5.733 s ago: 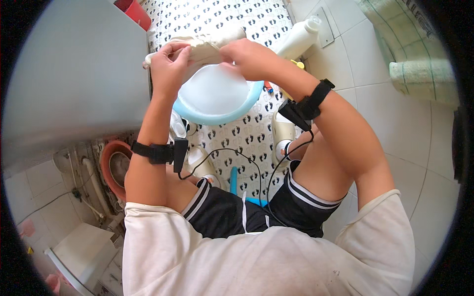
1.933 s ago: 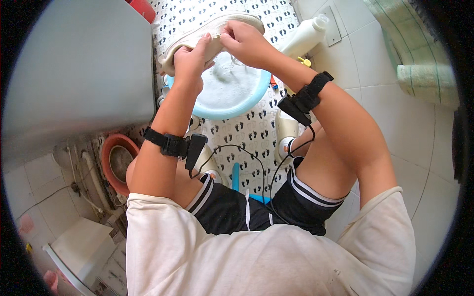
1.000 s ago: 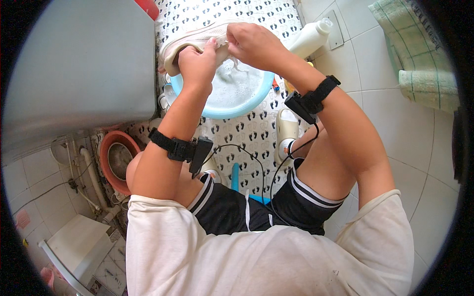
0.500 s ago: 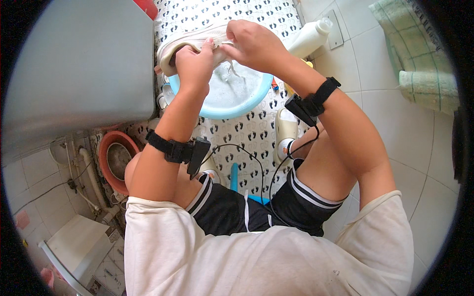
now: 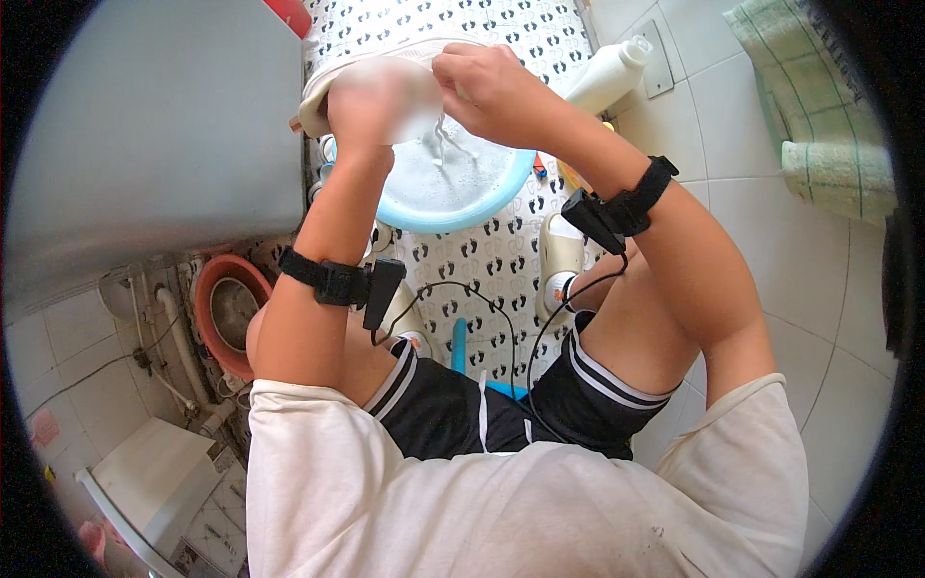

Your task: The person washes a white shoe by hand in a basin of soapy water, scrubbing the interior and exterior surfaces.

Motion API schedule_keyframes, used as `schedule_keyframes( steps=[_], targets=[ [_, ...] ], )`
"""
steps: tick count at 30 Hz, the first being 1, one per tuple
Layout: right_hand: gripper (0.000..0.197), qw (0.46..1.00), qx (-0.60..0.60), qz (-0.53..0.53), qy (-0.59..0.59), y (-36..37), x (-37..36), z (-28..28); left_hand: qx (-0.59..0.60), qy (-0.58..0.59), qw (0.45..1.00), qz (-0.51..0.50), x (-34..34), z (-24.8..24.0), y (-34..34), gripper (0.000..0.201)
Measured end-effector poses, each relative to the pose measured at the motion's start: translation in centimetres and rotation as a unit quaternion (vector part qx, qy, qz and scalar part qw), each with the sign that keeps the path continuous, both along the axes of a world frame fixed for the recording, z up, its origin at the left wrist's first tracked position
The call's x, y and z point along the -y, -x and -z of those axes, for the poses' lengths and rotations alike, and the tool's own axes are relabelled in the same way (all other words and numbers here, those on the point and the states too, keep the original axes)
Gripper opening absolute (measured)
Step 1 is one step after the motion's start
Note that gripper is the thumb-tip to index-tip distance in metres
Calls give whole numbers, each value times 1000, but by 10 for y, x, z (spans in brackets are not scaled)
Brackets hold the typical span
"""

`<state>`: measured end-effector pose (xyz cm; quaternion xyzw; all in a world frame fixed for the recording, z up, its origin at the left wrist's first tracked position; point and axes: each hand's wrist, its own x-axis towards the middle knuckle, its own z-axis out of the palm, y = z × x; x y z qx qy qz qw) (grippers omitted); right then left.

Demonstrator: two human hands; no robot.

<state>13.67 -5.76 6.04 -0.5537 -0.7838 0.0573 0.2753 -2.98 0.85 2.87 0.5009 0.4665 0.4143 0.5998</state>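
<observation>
A pale shoe [image 5: 405,50] is held up over a light-blue basin [image 5: 445,224] of sudsy water. My left hand [image 5: 374,108] is closed round the shoe's side near its opening; a blurred patch covers these fingers. My right hand [image 5: 485,89] is closed at the other side of the shoe, its fingers curled in a pinch on the shoelace [image 5: 439,144]. Wet lace ends dangle below the hands, over the water. My right fingertips are partly hidden from view.
A white bottle [image 5: 607,75] lies right of the basin by the tiled wall. A large grey panel [image 5: 154,125] stands close on the left. Behind my left forearm are an orange-red bucket [image 5: 207,328] and pipes [image 5: 178,332]. A green checked towel [image 5: 829,173] hangs at right.
My left hand and the shoe have shifted slightly left, and the shoe has tilted a little. My right hand has moved slightly, its fingers more curled. The lace ends have swung.
</observation>
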Motion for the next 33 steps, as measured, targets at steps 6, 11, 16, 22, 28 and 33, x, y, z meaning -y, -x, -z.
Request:
schedule_keyframes(
  steps=[6,11,16,22,28,33],
  targets=[
    [31,997,21,69,39,-6,3,3,-91,8,995,29,18,-12,-9,31],
    [20,995,65,58,49,-4,0,1,-150,-48,987,36,13,-4,-7,30],
    [10,996,60,48,46,-1,2,-1,-160,-81,983,44,13,-3,-8,28],
    [8,996,-76,-21,29,7,7,-6,-131,-80,988,-1,-6,4,0,27],
    [17,996,-61,-4,62,-8,3,-2,-71,-80,993,-41,1,2,-6,29],
    [32,995,-40,56,74,-5,1,-1,-108,-144,983,-19,6,14,-4,35]
  ],
)
